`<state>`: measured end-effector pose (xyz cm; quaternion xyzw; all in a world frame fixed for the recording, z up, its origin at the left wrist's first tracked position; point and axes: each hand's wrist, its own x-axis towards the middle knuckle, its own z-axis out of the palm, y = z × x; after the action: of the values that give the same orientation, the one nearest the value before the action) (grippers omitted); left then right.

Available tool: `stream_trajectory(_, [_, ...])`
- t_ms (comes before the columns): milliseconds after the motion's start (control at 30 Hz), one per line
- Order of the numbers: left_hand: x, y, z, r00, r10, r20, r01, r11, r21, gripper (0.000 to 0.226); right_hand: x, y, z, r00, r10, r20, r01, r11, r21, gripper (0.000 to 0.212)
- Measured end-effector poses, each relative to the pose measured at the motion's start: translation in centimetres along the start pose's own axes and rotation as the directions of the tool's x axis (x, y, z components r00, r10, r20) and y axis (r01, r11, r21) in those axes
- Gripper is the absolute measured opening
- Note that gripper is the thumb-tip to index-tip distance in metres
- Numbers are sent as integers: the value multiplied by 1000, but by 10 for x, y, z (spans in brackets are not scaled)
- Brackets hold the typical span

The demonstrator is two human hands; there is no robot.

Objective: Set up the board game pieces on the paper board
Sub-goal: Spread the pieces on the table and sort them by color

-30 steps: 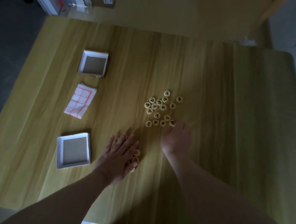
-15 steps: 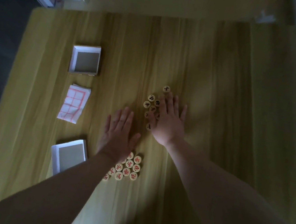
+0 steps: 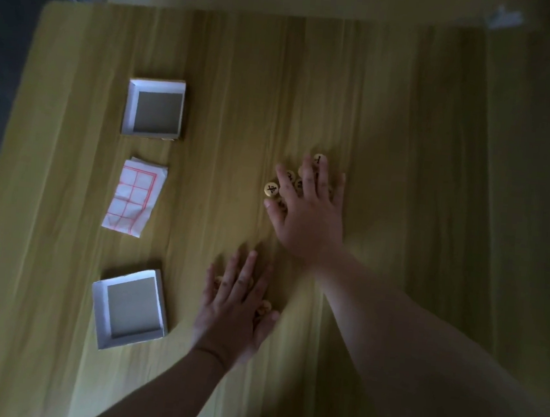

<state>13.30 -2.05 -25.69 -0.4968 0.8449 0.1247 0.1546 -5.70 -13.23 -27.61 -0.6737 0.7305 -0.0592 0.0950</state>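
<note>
My right hand [image 3: 310,211] lies flat with spread fingers on a cluster of round wooden pieces with black characters [image 3: 271,188] near the table's middle; most of them are hidden under it. My left hand [image 3: 235,305] lies flat over the group of pieces with red characters [image 3: 264,306], of which only a couple peek out at its right side. The folded paper board [image 3: 133,196], white with a red grid, lies folded on the table to the left of both hands.
A shallow white box half [image 3: 154,107] sits beyond the folded paper, and a second one [image 3: 129,307] sits nearer me, just left of my left hand. All of this rests on a wooden table [image 3: 406,153].
My left hand has slid back toward me and now covers the red-marked pieces that showed below it. My right hand stays flat on the black-marked pieces.
</note>
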Motion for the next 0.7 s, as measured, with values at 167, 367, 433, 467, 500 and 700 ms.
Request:
stream_trajectory(167, [1,0,0,1000,-1,4,1,1000,-10,75,34,-9,4,999,-21,29,21,1000,-2,60])
stream_trajectory(367, [0,0,-1,1000,13,-8,-14,999,-52,76,79,-48,5,993,-41,109,41,999,-1,63])
stream_trajectory(433, [1,-1,2,1000,17,-22,-18,998,-59,76,99,-61,8,996,-43,84,44,999,-2,64])
stream_trajectory(467, [1,-3,4,1000,10,-25,-12,998,-60,76,111,-69,11,996,-47,75,47,999,4,64])
stream_trajectory(500, [3,-3,4,1000,9,-25,-11,998,-62,76,121,-72,11,997,-43,70,43,999,6,64])
stream_trajectory(700, [2,-3,2,1000,5,-16,-5,999,-44,73,134,-72,9,995,-12,96,13,1000,-8,64])
